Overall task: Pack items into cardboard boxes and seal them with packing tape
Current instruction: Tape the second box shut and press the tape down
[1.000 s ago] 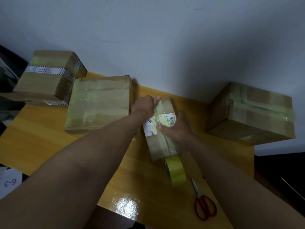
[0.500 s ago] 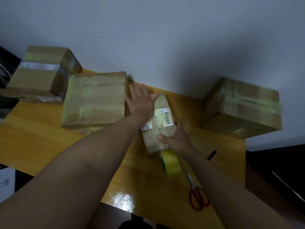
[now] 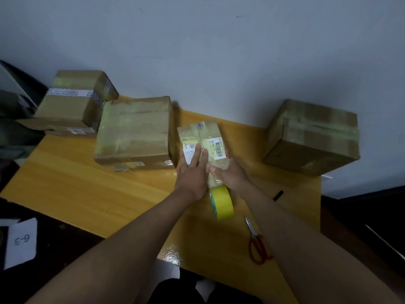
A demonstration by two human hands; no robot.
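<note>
Cardboard boxes sit along the far edge of my yellow wooden table, and I read them from biggest down. On the far left a big taped brown carton stands against the wall, touching a stacked brown box with a printed tape band further left. Far right, well apart, sits another taped brown carton. These look sealed and parked out of my way.

Between them lies the small brown parcel with white barcode labels, mid-table, just beside the big carton. My left hand presses flat on its near top, fingers straight, probably smoothing tape down. My right hand grips the parcel's near right edge, steadying it. A yellow roll of packing tape hangs at the near end, seemingly joined to the parcel by its strip.

Red-handled scissors lie near right, within reach for the cut. Open tabletop spreads near left; the right edge is close past a black pen.
</note>
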